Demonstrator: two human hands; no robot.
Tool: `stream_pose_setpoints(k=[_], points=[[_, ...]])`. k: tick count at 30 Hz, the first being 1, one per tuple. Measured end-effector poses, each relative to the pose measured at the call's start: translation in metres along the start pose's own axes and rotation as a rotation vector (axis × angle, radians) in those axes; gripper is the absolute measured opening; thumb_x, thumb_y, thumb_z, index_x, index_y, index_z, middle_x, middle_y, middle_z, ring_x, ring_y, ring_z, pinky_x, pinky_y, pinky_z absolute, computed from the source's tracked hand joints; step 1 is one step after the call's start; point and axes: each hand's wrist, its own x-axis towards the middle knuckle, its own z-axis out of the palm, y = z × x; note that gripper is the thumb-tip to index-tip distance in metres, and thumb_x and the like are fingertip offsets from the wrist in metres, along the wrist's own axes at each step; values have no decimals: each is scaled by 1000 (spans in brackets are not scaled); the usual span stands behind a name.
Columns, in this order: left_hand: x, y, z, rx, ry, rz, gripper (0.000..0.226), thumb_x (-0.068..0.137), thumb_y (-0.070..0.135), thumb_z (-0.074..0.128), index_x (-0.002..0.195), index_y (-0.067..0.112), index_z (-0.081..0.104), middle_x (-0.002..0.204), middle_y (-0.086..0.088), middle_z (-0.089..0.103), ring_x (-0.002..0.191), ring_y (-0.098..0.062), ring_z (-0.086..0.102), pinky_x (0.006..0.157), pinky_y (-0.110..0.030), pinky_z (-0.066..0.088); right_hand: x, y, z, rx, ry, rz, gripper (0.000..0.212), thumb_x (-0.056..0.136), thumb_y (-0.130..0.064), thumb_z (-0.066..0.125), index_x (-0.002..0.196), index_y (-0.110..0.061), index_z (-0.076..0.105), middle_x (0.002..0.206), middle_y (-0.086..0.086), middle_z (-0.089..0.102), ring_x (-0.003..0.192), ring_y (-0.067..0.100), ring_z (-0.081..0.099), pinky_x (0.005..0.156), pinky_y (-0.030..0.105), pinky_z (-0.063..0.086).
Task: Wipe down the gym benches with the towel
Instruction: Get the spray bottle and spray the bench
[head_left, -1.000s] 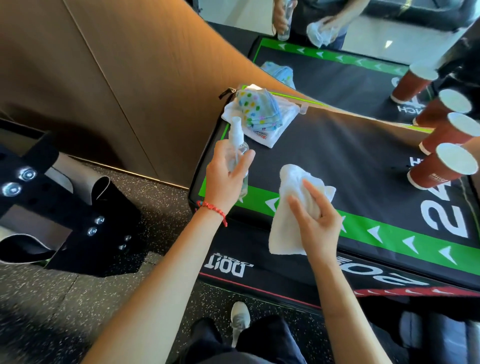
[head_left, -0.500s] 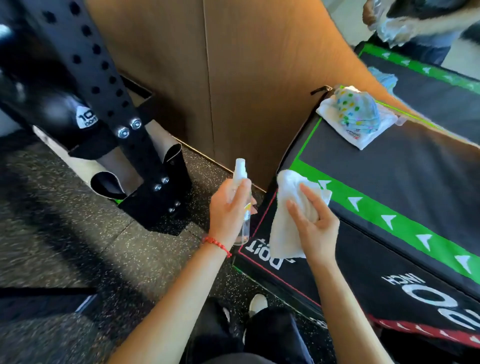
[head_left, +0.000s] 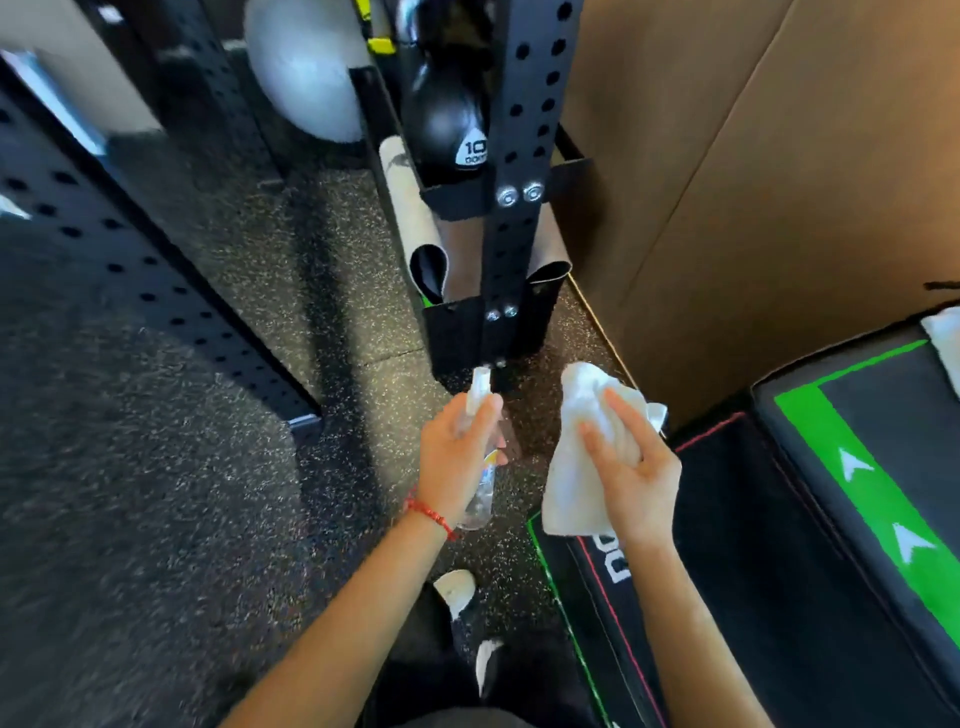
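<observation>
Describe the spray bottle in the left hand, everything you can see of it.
The spray bottle is small, slim and clear, plastic by the look, with a white nozzle cap at the top and a hint of a yellow label on its side. It stands roughly upright, tilted a little, held in the air over the speckled floor. The left hand grips it round the middle, fingers curled over it, so much of the body is hidden. Its base pokes out below the palm.

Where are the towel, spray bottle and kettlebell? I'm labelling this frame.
towel (head_left: 574, 457), head view, middle of the cloth.
spray bottle (head_left: 480, 501), head view, clear lower body.
kettlebell (head_left: 447, 122), head view, black round body.
</observation>
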Motion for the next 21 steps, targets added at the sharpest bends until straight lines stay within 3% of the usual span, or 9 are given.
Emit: stream_pose_setpoints(k=[7, 10, 14, 17, 21], points=[[-68, -40, -37, -159, 287, -155, 39, 90, 32, 55, 62, 6, 54, 54, -12, 51, 42, -16, 49, 46, -24, 43, -37, 21, 12, -36, -269, -2, 32, 79, -27, 72, 109, -34, 64, 94, -24, 57, 92, 1, 55, 84, 22, 42], [-98, -46, -61, -228, 397, -206, 49, 77, 52, 56, 57, 8, 55, 52, -8, 51, 45, -18, 49, 48, -25, 44, -60, 24, 26, -57, -378, -22, 34, 80, -24, 71, 112, -29, 64, 102, -20, 58, 100, 3, 54, 90, 21, 40], [-137, -54, -96, -267, 554, -244, 63, 76, 67, 56, 53, 8, 56, 47, -6, 50, 48, -18, 47, 52, -27, 42, -94, 28, 49, -111, -536, -81, 33, 80, -22, 72, 111, -30, 63, 102, -27, 56, 93, -11, 53, 89, 12, 38], [-164, -57, -124, -286, 618, -288, 61, 72, 67, 48, 56, 9, 56, 49, -3, 51, 46, -17, 47, 55, -27, 42, -122, 30, 66, -112, -638, -129, 35, 79, -17, 72, 110, -29, 63, 100, -31, 56, 87, -28, 48, 82, -3, 35], [-206, -70, -167, -316, 747, -284, 56, 90, 49, 45, 56, 5, 54, 50, -11, 52, 40, -17, 54, 49, -20, 43, -171, 36, 90, -112, -762, -167, 37, 79, -12, 71, 114, -22, 63, 105, -25, 59, 94, -25, 49, 85, -6, 31]])
